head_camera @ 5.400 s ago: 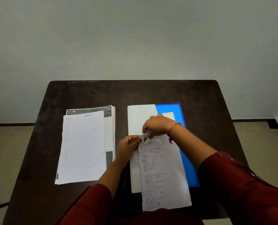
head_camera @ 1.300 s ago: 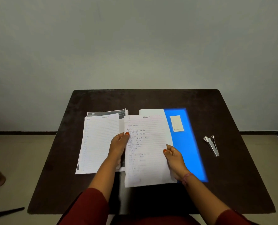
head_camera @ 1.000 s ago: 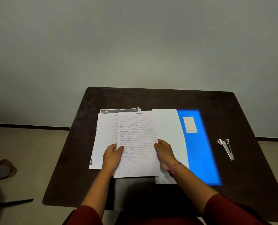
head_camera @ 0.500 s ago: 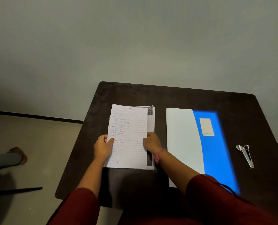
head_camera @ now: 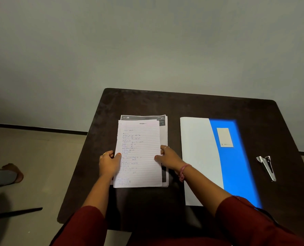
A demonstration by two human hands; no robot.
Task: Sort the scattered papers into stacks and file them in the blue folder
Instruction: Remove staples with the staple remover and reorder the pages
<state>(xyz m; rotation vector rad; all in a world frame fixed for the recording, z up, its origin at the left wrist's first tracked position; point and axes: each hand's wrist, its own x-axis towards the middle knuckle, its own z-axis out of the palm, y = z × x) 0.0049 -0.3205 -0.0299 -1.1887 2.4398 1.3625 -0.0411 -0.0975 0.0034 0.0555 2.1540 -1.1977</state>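
We cannot read the handwriting on the top lined sheet, too small. The printed pages under it show only at their edges. The folder's label is illegible. Our sleeve hides the blue folder's near corner.

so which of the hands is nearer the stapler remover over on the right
The right hand. It grips the right edge of the paper stack, with the blue folder between it and the staple remover. The left hand holds the stack's far left edge.
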